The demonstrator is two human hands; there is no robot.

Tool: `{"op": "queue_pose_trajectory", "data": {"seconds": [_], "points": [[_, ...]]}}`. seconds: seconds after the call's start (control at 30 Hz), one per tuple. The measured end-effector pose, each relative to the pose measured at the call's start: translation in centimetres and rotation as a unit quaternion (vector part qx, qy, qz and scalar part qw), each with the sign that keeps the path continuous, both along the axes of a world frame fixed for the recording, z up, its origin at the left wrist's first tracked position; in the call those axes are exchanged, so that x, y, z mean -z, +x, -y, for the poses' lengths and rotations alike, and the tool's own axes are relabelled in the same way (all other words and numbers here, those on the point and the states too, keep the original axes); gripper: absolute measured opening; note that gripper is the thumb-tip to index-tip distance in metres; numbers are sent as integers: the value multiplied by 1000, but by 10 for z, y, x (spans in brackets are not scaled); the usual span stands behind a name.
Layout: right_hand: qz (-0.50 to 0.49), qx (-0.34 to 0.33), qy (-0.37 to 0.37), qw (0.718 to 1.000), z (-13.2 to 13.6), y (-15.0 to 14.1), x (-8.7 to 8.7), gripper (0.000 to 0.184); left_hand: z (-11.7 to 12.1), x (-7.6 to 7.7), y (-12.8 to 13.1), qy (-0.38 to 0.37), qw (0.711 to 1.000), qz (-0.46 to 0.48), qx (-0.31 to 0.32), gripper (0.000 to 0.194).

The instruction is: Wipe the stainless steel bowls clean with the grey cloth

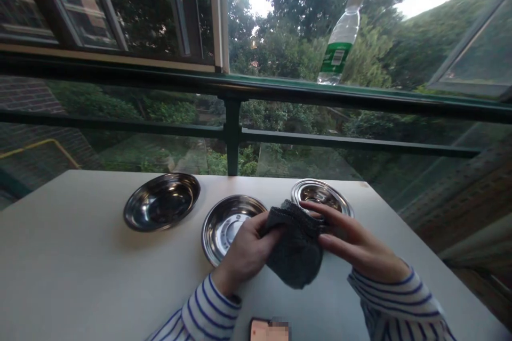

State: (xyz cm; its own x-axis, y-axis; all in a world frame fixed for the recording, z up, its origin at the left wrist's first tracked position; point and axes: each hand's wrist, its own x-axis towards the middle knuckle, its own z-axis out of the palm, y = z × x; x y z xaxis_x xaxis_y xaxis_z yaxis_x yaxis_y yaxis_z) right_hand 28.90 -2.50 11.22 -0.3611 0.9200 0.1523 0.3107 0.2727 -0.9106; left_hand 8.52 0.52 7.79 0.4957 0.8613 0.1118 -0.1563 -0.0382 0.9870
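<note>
Both hands hold a dark grey cloth (296, 250) just above the white table (80, 277). My left hand (248, 250) grips the cloth's left side with the thumb pressed into it. My right hand (352, 240) lies on its right side with the fingers stretched over it. Three steel bowls stand in a row behind the cloth: a left bowl (162, 201), a middle bowl (228, 226) partly under my left hand, and a right bowl (320, 196) just past my right fingertips.
A plastic water bottle (340, 40) with a green label stands on the dark green railing (280, 90) by the open window. A phone (260, 330) lies at the table's near edge. The table's right edge runs close to my right sleeve.
</note>
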Motion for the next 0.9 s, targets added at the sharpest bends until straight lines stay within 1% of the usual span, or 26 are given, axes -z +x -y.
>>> {"op": "queue_pose_trajectory", "data": {"seconds": [0.07,0.17,0.3,0.4,0.5,0.57,0.7,0.77,0.83,0.9], "points": [[40,22,10,999,-1,-2,0,46,0,1,1,17,999,-34,-26,25],[97,73,39,992,-4,-4,3,36,0,3,1,29,996,-69,-53,27],[131,124,88,980,-6,-1,5,31,-2,8,2,42,992,-86,-86,28],[146,135,98,975,-4,4,3,30,-2,9,4,50,992,-85,-83,28],[137,161,81,974,-1,8,0,28,1,9,6,62,991,-101,-67,29],[125,180,75,973,0,9,0,28,2,10,7,74,987,-124,-75,29],[128,210,92,965,-1,12,0,28,3,12,8,88,965,-181,-170,39],[132,223,103,960,-2,11,0,29,3,13,7,91,957,-194,-196,43],[130,228,111,959,-3,9,-1,29,2,12,7,92,959,-193,-187,41],[123,219,115,961,-3,6,-1,28,3,11,7,87,966,-181,-160,39]]}}
